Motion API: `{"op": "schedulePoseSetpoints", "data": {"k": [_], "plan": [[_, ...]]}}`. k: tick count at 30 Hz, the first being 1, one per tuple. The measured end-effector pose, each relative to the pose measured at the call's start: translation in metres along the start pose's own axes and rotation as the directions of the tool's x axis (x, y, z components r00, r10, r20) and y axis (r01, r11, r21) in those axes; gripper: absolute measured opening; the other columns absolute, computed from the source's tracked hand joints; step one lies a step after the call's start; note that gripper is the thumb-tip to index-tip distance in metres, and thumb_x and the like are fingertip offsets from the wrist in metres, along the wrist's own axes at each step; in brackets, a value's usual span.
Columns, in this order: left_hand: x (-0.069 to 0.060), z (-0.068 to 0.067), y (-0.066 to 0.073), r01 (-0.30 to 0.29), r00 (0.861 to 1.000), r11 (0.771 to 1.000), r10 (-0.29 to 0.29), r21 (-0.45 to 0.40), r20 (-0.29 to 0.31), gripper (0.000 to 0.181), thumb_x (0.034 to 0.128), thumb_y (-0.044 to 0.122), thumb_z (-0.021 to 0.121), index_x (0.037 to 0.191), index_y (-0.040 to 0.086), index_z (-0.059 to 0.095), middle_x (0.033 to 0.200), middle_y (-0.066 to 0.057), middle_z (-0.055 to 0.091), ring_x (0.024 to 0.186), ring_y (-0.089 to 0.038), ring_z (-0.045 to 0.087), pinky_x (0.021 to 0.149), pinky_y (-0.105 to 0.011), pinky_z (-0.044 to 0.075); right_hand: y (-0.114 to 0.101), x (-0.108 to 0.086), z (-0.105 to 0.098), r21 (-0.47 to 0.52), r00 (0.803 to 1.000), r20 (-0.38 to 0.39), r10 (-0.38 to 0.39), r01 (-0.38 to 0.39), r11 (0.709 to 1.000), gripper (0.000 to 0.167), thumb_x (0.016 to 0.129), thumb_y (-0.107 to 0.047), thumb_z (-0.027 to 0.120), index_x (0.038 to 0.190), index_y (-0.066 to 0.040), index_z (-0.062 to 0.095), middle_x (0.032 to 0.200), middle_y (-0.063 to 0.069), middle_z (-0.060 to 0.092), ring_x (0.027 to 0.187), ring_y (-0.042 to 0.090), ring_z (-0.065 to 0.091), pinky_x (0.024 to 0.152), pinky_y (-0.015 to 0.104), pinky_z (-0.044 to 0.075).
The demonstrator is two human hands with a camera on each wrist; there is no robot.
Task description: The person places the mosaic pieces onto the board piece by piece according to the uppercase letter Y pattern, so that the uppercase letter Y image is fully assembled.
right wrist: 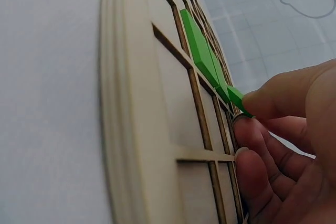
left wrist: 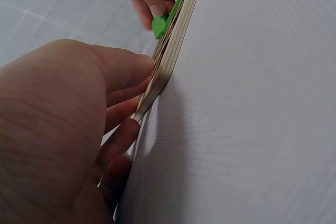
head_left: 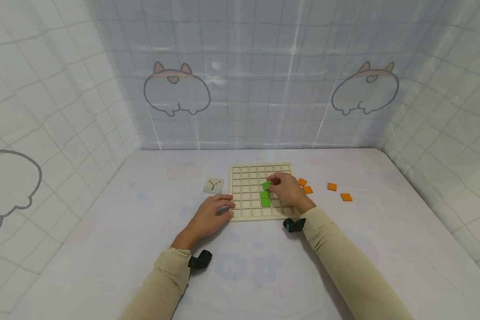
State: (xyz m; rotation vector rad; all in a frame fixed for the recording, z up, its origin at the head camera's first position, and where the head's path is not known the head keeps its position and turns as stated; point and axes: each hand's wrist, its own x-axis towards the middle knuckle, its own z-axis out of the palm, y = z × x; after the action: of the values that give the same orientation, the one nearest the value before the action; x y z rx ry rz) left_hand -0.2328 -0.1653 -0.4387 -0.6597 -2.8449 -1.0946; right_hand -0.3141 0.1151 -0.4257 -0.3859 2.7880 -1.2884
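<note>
My right hand (head_left: 288, 189) pinches a small green square tile (head_left: 266, 186) between thumb and fingertips, tilted over a wooden grid board (head_left: 242, 218). Just nearer than it, two green tiles (head_left: 266, 199) lie in neighbouring cells of one column. The right wrist view shows the pinched tile (right wrist: 239, 99) close beside these two, partly covered by the thumb. At the board's left edge rests my left hand (head_left: 210, 215), its fingertips and thumb touching the rim near the front corner. In the left wrist view the layered board edge (left wrist: 173, 56) meets those fingertips.
A small pattern card (head_left: 213, 185) with a coloured grid lies left of the board. Several orange square tiles (head_left: 332, 186) are scattered to the right, some close by the right hand. White tile-patterned curtains (head_left: 256, 89) surround the table on three sides.
</note>
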Motion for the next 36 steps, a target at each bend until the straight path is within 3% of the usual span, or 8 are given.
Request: {"op": "schedulePoseSetpoints", "data": {"k": [14,27,36], "plan": [[-0.0001,-0.0001,-0.0001,0.008,1.000,1.000,-0.008,0.000,0.003,0.025,0.0978,0.024,0.066,0.120,0.014,0.072,0.145,0.000,0.054,0.138,-0.031,0.041,0.112,-0.055,0.029,-0.0037,-0.0001,-0.0025,-0.057,0.999,0.047,0.013,-0.010,0.998,0.033,0.096,-0.021,0.065,0.126,-0.008,0.069,0.116,0.007,0.068,0.108,0.024,0.061,0.091,0.042,0.051],[0.0006,-0.0014,0.0014,-0.015,1.000,1.000,0.015,0.007,0.006,0.025,0.0977,0.022,0.066,0.119,0.011,0.072,0.144,-0.003,0.055,0.138,-0.034,0.041,0.111,-0.056,0.030,-0.0032,0.0025,-0.0002,-0.082,0.999,0.046,-0.008,0.012,0.997,0.030,0.096,-0.020,0.066,0.123,-0.007,0.070,0.110,0.007,0.068,0.101,0.023,0.061,0.088,0.040,0.051],[-0.0005,-0.0020,0.0031,0.004,1.000,1.000,-0.004,-0.004,0.004,0.025,0.0977,0.023,0.066,0.119,0.012,0.072,0.144,-0.001,0.055,0.138,-0.032,0.041,0.112,-0.055,0.030,-0.0032,0.0031,0.0013,-0.100,0.999,0.038,-0.008,0.011,0.995,0.028,0.095,-0.020,0.067,0.120,-0.007,0.072,0.107,0.006,0.069,0.098,0.022,0.061,0.087,0.038,0.051]]}}
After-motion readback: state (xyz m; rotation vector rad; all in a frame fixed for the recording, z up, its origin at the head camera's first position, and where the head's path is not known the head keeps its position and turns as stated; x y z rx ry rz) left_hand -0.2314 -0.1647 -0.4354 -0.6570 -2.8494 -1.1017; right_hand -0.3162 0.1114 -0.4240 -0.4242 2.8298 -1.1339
